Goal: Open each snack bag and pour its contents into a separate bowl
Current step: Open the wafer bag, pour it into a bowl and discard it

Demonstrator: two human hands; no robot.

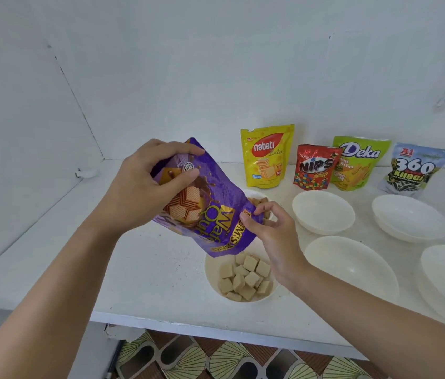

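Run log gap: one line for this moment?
left hand: holds purple bag upside down | right hand: pinches its lower corner | bowl below: wafer cubes

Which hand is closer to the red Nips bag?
Right. The right hand is in front and left of the red Nips bag; the left hand is farther left, across the purple bag.

I find bare shelf (133,269) left of the filled bowl (210,272), roofed by the purple bag (216,214); empty bowls (322,212) crowd right, standing bags (266,155) behind.
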